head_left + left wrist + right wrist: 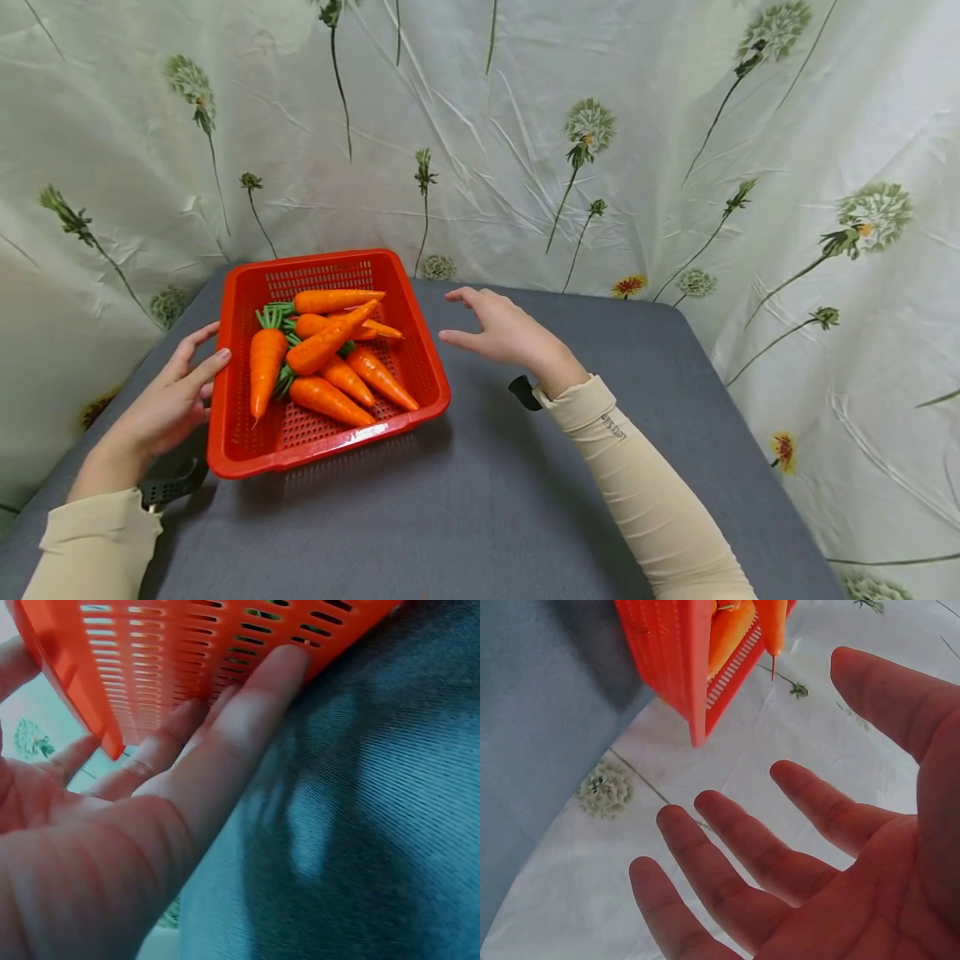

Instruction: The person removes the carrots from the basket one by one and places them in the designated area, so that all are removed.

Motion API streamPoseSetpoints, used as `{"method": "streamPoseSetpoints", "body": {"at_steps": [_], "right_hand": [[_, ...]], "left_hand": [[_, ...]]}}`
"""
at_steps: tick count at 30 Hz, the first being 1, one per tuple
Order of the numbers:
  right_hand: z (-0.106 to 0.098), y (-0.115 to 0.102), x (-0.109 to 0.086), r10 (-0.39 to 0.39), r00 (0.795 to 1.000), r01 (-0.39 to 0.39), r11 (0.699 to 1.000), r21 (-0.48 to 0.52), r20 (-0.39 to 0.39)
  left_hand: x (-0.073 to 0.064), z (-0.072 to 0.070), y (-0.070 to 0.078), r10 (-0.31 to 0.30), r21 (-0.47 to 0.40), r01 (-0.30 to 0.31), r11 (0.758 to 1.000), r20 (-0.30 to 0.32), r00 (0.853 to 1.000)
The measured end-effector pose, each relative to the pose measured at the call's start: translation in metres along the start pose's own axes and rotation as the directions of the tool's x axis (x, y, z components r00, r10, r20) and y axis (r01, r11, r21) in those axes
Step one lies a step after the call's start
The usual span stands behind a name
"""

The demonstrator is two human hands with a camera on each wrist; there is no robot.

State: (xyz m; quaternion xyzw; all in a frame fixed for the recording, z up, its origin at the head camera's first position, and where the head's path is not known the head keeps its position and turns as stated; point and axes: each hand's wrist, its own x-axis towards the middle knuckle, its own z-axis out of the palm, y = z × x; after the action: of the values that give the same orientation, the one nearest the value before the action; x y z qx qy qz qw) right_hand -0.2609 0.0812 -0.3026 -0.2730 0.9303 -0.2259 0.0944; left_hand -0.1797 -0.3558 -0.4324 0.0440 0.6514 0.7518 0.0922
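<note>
A red plastic basket (pixel 322 456) with slotted walls stands on the left part of the table, holding several orange carrots (pixel 318 348) with green tops. My left hand (pixel 167 402) is at the basket's left side, thumb near the rim. In the left wrist view, extended fingers (pixel 259 694) lie against the slotted wall (pixel 161 656). To the right of the basket, my right hand (pixel 504 329) hovers apart from it with fingers spread and nothing in them. The right wrist view shows its bare palm (pixel 847 922) and the basket's rim (pixel 697 697) beyond the fingertips.
A grey cloth covers the table (pixel 480 500). Behind it and along the sides hangs a pale curtain (pixel 487 167) printed with dandelions. Dark wrist straps (pixel 176 486) sit by both cream sleeves (pixel 637 492).
</note>
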Motion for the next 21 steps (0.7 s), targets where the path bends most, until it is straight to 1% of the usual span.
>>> {"method": "streamPoseSetpoints", "body": {"at_steps": [4,10,15,17,21], "right_hand": [[0.003,-0.009,0.009,-0.012,1.0,0.012,1.0,-0.015,0.015],[0.006,-0.023,0.023,-0.022,0.999,0.024,0.999,-0.042,0.045],[0.009,-0.033,0.036,-0.054,0.997,0.059,0.996,-0.071,0.063],[0.01,-0.036,0.04,-0.065,0.996,0.07,0.994,-0.083,0.067],[0.012,-0.043,0.049,-0.069,0.995,0.077,0.992,-0.105,0.078]], "left_hand": [[-0.001,0.0,-0.005,0.041,-0.087,-0.038,0.995,0.042,0.998],[-0.005,0.0,-0.012,0.11,-0.234,-0.085,0.969,0.096,0.989],[-0.007,0.0,-0.016,0.151,-0.275,-0.119,0.954,0.1,0.984],[-0.007,0.0,-0.017,0.156,-0.282,-0.123,0.951,0.099,0.983],[-0.007,-0.001,-0.019,0.176,-0.321,-0.131,0.938,0.117,0.977]]}}
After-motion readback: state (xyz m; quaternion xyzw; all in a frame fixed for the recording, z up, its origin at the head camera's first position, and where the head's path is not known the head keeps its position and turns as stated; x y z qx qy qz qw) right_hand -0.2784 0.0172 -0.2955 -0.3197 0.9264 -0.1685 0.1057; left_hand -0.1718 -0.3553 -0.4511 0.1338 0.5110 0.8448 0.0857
